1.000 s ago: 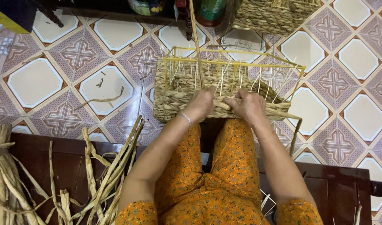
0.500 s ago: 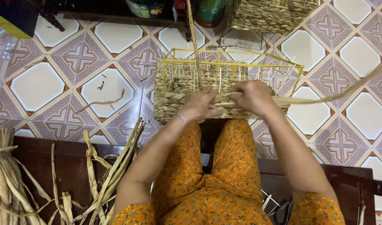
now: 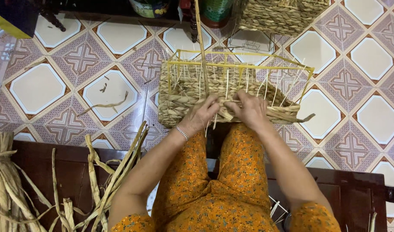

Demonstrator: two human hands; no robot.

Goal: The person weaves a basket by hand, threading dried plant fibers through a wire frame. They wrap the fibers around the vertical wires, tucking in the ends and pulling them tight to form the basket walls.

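Observation:
A half-woven rectangular basket of tan straw on a yellow wire frame rests on the tiled floor against my knees. My left hand pinches the woven near wall by a thin upright stake. My right hand grips the weaving strand on the same wall, just right of centre. The strand's loose end sticks out at the basket's right corner. A thin bracelet sits on my left wrist.
Loose dried straw strips lie on a dark wooden bench at lower left, with a thicker bundle at the left edge. A finished woven basket and pots stand at the top. Straw scraps lie on the tiles.
The long strand that stretched far to the right half a second ago is now pulled in, ending at the basket's right corner. Both hands have come together at the middle of the near wall.

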